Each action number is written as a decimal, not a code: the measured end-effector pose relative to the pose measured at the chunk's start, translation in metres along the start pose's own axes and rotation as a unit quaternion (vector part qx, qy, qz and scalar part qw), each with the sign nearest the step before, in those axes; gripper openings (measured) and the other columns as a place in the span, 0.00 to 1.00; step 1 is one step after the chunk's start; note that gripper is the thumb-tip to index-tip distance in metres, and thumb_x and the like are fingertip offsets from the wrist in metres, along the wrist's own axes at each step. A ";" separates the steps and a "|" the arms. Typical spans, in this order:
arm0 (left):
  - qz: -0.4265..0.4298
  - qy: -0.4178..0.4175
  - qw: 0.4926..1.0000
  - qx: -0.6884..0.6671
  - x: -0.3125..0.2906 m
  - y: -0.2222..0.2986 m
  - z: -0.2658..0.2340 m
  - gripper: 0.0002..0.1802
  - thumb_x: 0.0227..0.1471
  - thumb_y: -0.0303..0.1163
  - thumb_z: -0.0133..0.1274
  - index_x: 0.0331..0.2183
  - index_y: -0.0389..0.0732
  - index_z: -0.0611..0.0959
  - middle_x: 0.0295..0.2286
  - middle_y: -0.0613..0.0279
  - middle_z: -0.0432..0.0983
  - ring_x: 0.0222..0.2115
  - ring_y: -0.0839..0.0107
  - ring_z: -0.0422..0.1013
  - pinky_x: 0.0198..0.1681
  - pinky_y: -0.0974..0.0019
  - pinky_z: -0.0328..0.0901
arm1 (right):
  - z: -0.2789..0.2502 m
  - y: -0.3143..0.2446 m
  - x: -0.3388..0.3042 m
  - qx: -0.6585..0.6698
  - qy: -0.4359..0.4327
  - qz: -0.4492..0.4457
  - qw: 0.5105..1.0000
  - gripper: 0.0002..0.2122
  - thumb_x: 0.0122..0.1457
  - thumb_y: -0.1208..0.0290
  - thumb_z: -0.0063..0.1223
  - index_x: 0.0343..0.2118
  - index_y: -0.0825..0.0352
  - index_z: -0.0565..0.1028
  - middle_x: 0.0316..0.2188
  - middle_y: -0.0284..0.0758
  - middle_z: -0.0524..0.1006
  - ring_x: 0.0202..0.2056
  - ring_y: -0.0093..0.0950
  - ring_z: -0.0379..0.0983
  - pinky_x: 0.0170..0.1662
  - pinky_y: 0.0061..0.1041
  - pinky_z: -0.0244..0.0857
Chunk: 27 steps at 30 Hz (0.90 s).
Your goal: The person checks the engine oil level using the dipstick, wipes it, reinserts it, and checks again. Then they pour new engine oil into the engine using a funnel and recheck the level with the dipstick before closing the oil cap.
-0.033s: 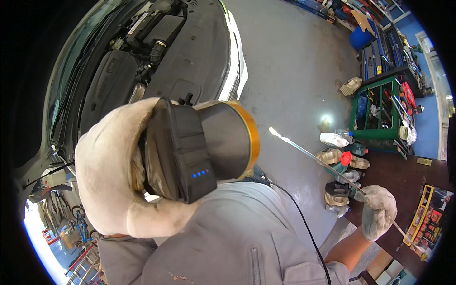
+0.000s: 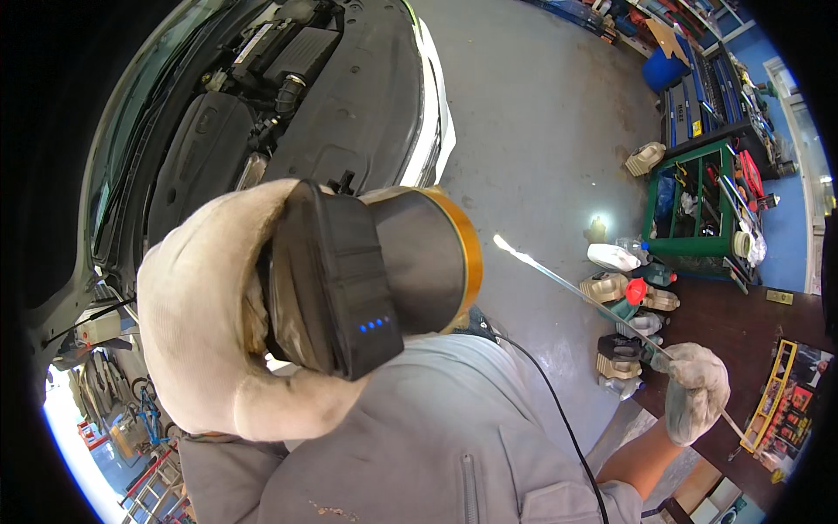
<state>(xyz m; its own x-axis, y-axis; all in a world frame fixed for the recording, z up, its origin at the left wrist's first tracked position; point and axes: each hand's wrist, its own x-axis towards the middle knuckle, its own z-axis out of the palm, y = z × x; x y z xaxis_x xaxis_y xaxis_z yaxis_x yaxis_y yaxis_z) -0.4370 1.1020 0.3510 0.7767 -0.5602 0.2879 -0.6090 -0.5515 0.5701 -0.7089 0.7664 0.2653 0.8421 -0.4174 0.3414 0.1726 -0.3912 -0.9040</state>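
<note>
Close to the camera, my gloved left hand (image 2: pixel 201 306) is wrapped round a black flashlight (image 2: pixel 358 279) with an orange ring at its wide head and several blue indicator lights on its body. At the right, my gloved right hand (image 2: pixel 696 393) is closed on a long thin dipstick (image 2: pixel 576 291). The dipstick slants up and left from the hand, its bright tip in the air over the floor, and its other end sticks out below the glove. Fingers of both hands are mostly hidden by the gloves and by what they hold.
A car's uncovered engine bay (image 2: pixel 279 113) fills the upper left. Several bottles and jugs (image 2: pixel 615 345) stand by a dark brown table (image 2: pixel 733 319). Beyond are a green cart (image 2: pixel 690 246) and a tool chest (image 2: pixel 685 109). A black cable (image 2: pixel 559 402) hangs across my front.
The flashlight in my left hand has shifted and tilted very slightly to the right. My right hand and the dipstick look almost unmoved.
</note>
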 end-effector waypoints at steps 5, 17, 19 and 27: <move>-0.014 -0.041 0.998 -0.054 0.004 0.005 -0.003 0.39 0.15 0.36 0.61 0.41 0.32 0.84 0.31 0.55 0.82 0.31 0.61 0.80 0.42 0.67 0.72 | 0.000 -0.009 -0.006 -0.003 -0.015 -0.031 0.999 0.17 0.64 0.57 0.59 0.28 0.70 0.77 0.27 0.44 0.78 0.28 0.40 0.77 0.34 0.38 0.72; 0.085 -0.005 0.996 0.017 -0.019 -0.025 -0.032 0.42 0.13 0.38 0.63 0.41 0.34 0.85 0.32 0.56 0.83 0.31 0.60 0.80 0.43 0.66 0.72 | 0.018 -0.014 -0.012 -0.021 -0.026 -0.059 0.998 0.13 0.65 0.62 0.58 0.29 0.68 0.78 0.28 0.45 0.80 0.28 0.39 0.78 0.33 0.35 0.73; 0.088 0.024 0.996 0.013 -0.028 -0.034 -0.036 0.41 0.14 0.38 0.63 0.41 0.34 0.85 0.32 0.56 0.83 0.32 0.59 0.80 0.43 0.66 0.72 | 0.023 -0.013 -0.014 0.030 -0.028 -0.030 0.999 0.13 0.66 0.63 0.58 0.32 0.69 0.78 0.31 0.46 0.80 0.31 0.39 0.78 0.35 0.35 0.73; -0.018 0.029 0.999 -0.030 -0.059 -0.073 -0.052 0.39 0.18 0.34 0.63 0.42 0.33 0.84 0.33 0.52 0.82 0.34 0.56 0.81 0.45 0.64 0.72 | 0.040 0.003 -0.016 0.200 0.003 0.038 0.979 0.14 0.67 0.63 0.59 0.39 0.72 0.75 0.38 0.49 0.79 0.36 0.40 0.78 0.39 0.40 0.75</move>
<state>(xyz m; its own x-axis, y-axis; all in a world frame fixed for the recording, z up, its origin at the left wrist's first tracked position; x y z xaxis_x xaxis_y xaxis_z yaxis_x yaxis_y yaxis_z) -0.4298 1.2075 0.3319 0.8074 -0.5028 0.3087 -0.5706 -0.5327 0.6250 -0.7013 0.8042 0.2466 0.8572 -0.4384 0.2702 0.2977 -0.0063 -0.9546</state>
